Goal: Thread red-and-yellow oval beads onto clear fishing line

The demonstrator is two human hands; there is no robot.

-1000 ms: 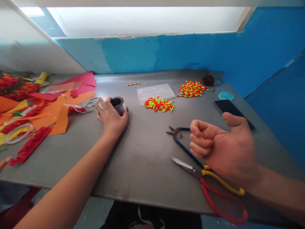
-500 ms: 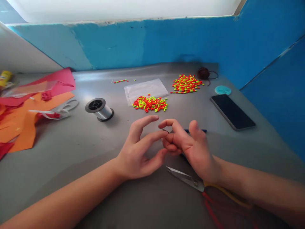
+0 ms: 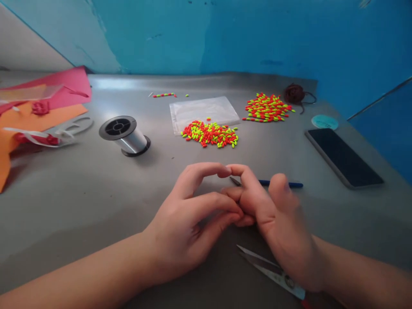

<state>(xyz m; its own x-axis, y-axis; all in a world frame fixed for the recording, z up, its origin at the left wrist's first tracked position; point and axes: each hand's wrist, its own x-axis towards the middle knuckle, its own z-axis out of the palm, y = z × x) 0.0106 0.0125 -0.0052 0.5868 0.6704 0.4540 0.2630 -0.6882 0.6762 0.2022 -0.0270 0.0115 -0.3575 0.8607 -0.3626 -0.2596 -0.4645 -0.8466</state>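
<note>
My left hand point(image 3: 189, 219) and my right hand point(image 3: 270, 214) meet fingertip to fingertip above the grey table. The two index fingertips touch. My left thumb and middle finger close together against the curled fingers of my right hand, whose thumb is raised. Anything between the fingers is too small or hidden. Behind my right hand lies a thin blue-handled tool point(image 3: 296, 185) with a dark pointed tip, partly covered. Scissors point(image 3: 270, 270) with parted blades lie below my right hand. Beyond my hands is a loose pile of red and yellow-green beads point(image 3: 210, 134).
A spool of clear line point(image 3: 131, 141) stands left of a plastic bag point(image 3: 206, 109). Farther back are a short bead row point(image 3: 164, 95), a second bead pile point(image 3: 268, 107) and dark yarn point(image 3: 293, 93). A phone point(image 3: 347, 159) lies right; coloured sheets point(image 3: 74, 86) lie left.
My fingertips have come together, with the left thumb and middle finger now closed against the right fingers. The view has tilted downward and moved closer to the table.
</note>
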